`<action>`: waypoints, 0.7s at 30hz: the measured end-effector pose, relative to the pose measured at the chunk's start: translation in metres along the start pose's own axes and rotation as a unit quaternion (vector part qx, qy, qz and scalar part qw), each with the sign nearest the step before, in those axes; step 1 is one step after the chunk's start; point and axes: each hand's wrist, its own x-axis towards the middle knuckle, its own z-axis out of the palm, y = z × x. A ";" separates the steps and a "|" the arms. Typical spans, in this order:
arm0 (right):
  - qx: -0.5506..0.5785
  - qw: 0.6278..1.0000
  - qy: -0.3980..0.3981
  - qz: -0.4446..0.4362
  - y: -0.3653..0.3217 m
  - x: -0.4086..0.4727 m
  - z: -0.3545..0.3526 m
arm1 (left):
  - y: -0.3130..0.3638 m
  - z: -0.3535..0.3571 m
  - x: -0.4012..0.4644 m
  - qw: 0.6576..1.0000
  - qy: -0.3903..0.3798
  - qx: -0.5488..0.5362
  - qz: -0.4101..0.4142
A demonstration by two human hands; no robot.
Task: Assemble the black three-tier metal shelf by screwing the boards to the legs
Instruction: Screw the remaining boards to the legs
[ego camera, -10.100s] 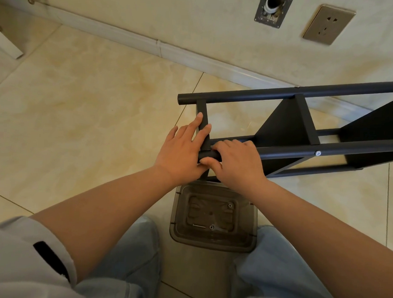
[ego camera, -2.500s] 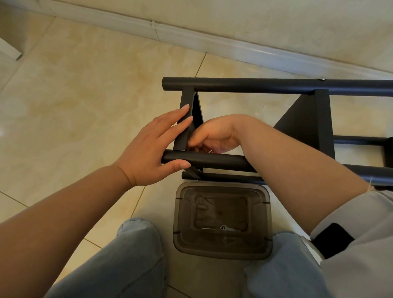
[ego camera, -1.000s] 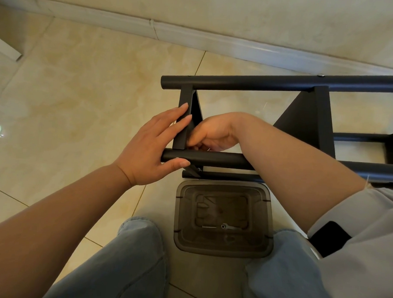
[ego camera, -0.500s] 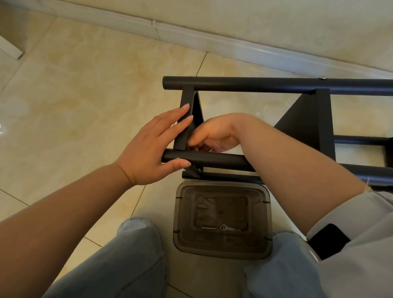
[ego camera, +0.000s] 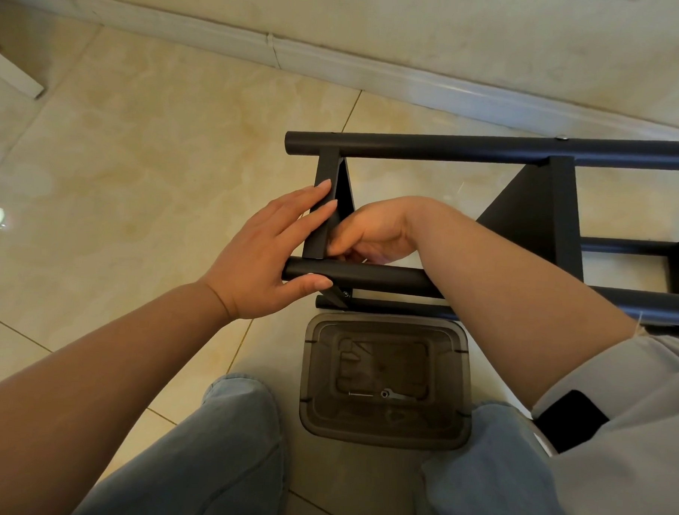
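Little has changed over the last few seconds: both hands stay where they were at the end board, while ten seconds ago they sat together on top of the near leg and a wall socket showed above. The black shelf [ego camera: 526, 211] lies on its side on the tiled floor [ego camera: 147, 163], close to the baseboard, its round legs running left to right. The end board [ego camera: 326, 202] stands on edge between the far leg [ego camera: 451, 145] and the near leg [ego camera: 376, 276]; a second board [ego camera: 534, 215] sits further right, with a small screw head above it on the far leg. The left hand [ego camera: 264, 254] is spread — straight fingers pressed flat against the outer face of the end board, thumb tucked under the tip of the near leg. The right hand [ego camera: 370, 231] reaches down inside the frame with fingers curled at the inner corner where board meets leg; what they pinch I cannot tell. Just in front of the shelf, between the knees, a brown plastic bin [ego camera: 384, 434] stands on the floor — a screw and a small tool lie in its bottom.
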 end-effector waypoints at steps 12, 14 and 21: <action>-0.009 1.000 0.011 0.009 0.001 0.001 0.000 | -0.001 0.001 0.000 1.000 -0.002 0.004 -0.001; -0.006 1.000 0.015 0.004 0.001 0.000 -0.001 | -0.001 0.000 0.000 1.000 -0.004 0.006 -0.002; -0.004 1.000 0.008 -0.012 0.000 -0.003 0.001 | 0.000 0.000 0.000 1.000 -0.005 0.002 -0.004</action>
